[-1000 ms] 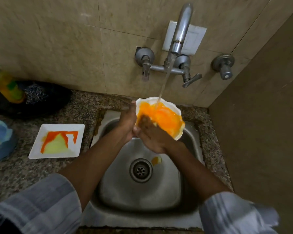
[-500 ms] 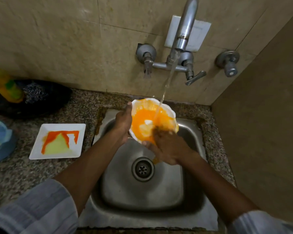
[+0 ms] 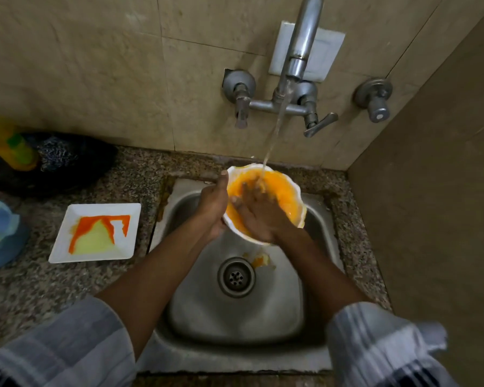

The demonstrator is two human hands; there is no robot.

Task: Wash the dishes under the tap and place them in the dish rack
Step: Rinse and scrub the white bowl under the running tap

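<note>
A white scalloped bowl (image 3: 287, 195) smeared with orange sauce is held tilted over the steel sink (image 3: 235, 325), under the water stream from the tap (image 3: 302, 46). My left hand (image 3: 213, 208) grips the bowl's left rim, thumb along the edge. My right hand (image 3: 259, 210) lies inside the bowl with spread fingers pressing on the orange residue. A white square plate (image 3: 67, 247) with orange and yellow-green smears lies on the granite counter left of the sink. At the far left edge a blue bowl (image 3: 0, 233) with residue is partly cut off.
A yellow dish-soap bottle (image 3: 7, 146) and a steel scrubber (image 3: 58, 157) sit in a black dish (image 3: 76, 174) at the back left. An orange blob (image 3: 260, 261) lies beside the drain (image 3: 236, 276). A brown wall closes the right side. No dish rack is in view.
My right hand moved from the bowl's lower edge up into the bowl and now rubs its inside. The bowl stayed under the stream in my left hand.
</note>
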